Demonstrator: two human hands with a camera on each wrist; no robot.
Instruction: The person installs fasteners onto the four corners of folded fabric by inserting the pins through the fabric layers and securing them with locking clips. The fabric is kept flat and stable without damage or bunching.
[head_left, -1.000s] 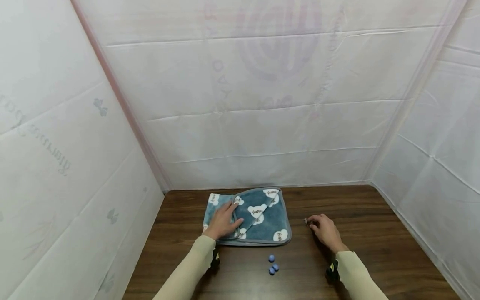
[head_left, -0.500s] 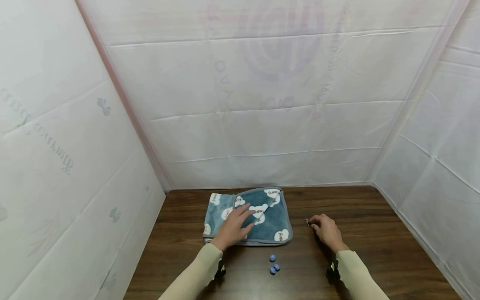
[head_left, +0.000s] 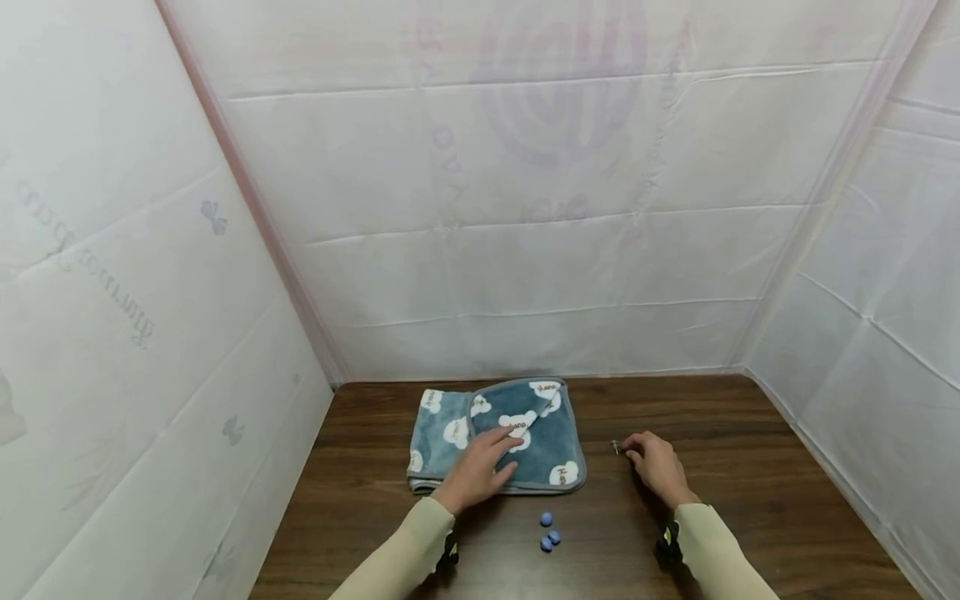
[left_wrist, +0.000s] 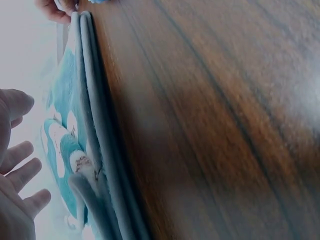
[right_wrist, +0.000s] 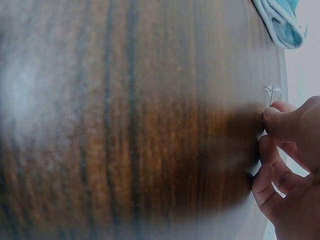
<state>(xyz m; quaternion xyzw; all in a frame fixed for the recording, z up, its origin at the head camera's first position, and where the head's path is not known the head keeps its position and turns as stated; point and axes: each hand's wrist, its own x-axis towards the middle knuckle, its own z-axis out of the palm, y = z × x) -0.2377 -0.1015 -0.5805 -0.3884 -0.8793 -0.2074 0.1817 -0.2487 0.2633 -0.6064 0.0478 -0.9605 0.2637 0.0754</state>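
My left hand (head_left: 477, 469) hovers over a folded blue fleece blanket (head_left: 543, 454) with white bear-head prints and grey edging. In the left wrist view its fingers (left_wrist: 22, 175) are spread and stand apart from the cloth. To the right of the blanket, my right hand (head_left: 657, 467) pinches a small thing with a thin metal pin and a clear piece (right_wrist: 272, 90) at its far end. Thumb and index finger hold the pin close to the tabletop, while the other fingers are bent. Its exact kind is too small to tell.
Three small blue balls (head_left: 546, 542) lie on the dark wooden table (head_left: 765, 500), in front of the blanket. White printed sheeting (head_left: 540, 275) walls off the back and both sides. A black band (head_left: 667, 542) with a wrist camera sits on the right wrist.
My left hand has lifted off the blanket's left part and moved right and a little nearer. The right hand stays about where it was, pinching the small pin-like thing.
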